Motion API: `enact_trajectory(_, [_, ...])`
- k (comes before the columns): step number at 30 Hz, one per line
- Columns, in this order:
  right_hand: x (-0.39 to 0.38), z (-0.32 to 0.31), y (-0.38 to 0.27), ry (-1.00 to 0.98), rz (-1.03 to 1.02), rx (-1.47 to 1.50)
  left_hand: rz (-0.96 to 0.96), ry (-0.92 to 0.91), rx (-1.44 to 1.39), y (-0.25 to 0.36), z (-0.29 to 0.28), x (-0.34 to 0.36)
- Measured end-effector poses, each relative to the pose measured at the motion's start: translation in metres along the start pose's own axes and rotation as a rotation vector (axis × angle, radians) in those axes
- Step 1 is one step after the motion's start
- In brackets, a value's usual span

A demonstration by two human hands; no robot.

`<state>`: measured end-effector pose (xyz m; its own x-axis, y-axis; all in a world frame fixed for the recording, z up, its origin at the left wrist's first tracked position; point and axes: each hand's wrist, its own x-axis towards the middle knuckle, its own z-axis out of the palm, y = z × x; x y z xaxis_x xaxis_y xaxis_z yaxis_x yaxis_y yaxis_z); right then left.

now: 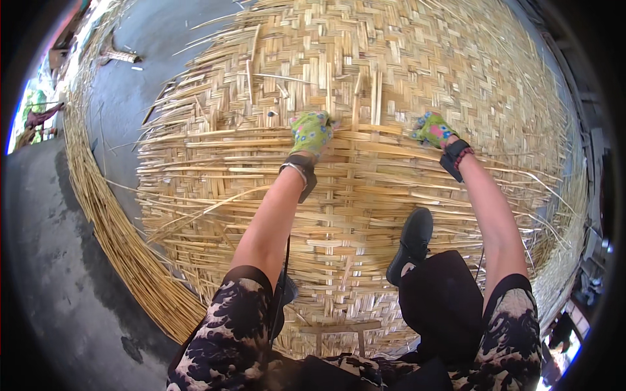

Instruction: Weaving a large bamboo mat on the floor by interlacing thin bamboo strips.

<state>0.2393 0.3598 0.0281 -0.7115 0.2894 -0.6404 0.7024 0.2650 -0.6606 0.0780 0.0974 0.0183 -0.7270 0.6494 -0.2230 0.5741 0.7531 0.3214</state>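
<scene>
In patterned green gloves, my left hand (311,133) and my right hand (430,130) rest on a large woven mat (404,58) of pale split reed strips. Both have curled fingers at a band of crosswise strips (375,135) stretching between them. Each appears closed on these strips, though the fingertips are partly hidden. Below and around this band lie looser horizontal strips (345,173) with ragged ends at the left. My dark shoe (413,241) stands on the mat under my right arm, and part of another shows beside my left forearm.
A long bundle of loose reeds (130,260) runs along the left side over grey concrete (59,228). A small wooden piece (120,55) lies on the blue-grey floor at upper left. More loose strips (561,215) edge the right side, with assorted items beyond.
</scene>
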Motion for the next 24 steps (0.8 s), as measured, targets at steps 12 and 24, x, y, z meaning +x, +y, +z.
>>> enact_trajectory(12, [-0.006,-0.005,-0.010,0.017,-0.130,-0.204,0.215,-0.022,0.226,0.064,0.013,-0.039])
enact_trajectory(24, [-0.028,-0.030,0.073,0.111,-0.409,-0.523,0.234,0.025,-1.090,0.034,0.089,-0.034])
